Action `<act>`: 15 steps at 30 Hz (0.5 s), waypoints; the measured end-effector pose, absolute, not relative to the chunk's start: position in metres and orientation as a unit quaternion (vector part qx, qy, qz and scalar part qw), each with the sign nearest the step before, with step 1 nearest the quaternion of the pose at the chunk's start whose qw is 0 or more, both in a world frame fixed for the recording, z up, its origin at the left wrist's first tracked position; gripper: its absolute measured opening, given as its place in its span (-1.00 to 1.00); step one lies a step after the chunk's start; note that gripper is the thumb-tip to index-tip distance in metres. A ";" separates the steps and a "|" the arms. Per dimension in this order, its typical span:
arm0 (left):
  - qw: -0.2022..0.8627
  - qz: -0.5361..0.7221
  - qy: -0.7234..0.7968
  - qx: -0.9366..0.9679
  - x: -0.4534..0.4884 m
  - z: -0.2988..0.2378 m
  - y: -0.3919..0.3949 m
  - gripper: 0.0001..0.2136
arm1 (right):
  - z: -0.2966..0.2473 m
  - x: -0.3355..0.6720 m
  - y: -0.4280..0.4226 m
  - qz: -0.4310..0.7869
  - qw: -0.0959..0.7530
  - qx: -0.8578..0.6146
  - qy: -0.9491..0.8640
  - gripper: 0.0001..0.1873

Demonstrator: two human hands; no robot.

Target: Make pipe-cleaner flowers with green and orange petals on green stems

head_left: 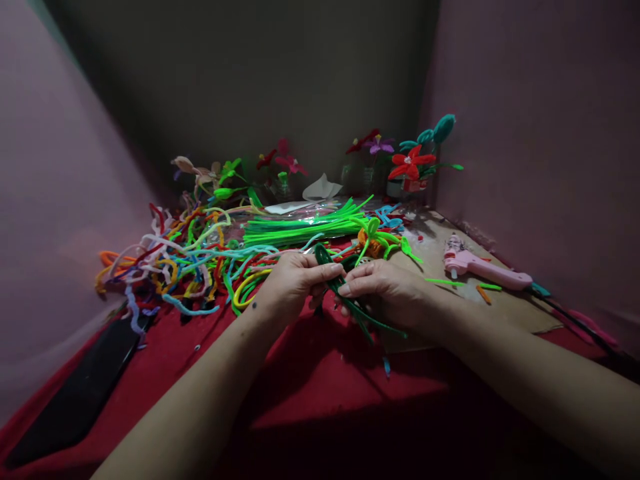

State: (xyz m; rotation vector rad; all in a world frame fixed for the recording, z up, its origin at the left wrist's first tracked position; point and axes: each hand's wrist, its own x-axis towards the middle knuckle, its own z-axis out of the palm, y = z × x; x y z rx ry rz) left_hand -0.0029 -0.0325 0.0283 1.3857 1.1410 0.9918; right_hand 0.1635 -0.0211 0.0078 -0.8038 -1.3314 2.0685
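Dark green pipe cleaners [367,317], bent into a loop at the upper end, are held between both hands over the red cloth. My left hand [300,277] pinches them near the loop with thumb and fingers. Close beside it, my right hand [377,283] grips the same pipe cleaners lower down, with loose ends trailing out to the lower right. Just behind the right hand lies an orange and bright green pipe-cleaner piece [371,243]. The fingers partly hide the middle of the green piece.
A tangle of coloured pipe cleaners [175,260] spreads on the left, near a black flat object [80,393]. Bright green pipe cleaners [305,227] lie behind the hands. A pink glue gun [485,267] rests on cardboard [520,310] at right. Pipe-cleaner flowers [413,163] stand at the back.
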 end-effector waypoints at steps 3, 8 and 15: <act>0.521 0.410 0.483 0.572 -0.002 0.026 -0.032 -0.72 | 0.006 0.163 -0.021 0.781 0.277 -0.304 -0.470 -0.83; 0.539 0.404 0.479 0.563 0.000 0.027 -0.033 -0.77 | 0.008 0.164 -0.024 0.790 0.263 -0.307 -0.461 -0.81; 0.532 0.400 0.488 0.565 0.002 0.028 -0.034 -0.77 | 0.004 0.162 -0.024 0.790 0.279 -0.295 -0.460 -0.82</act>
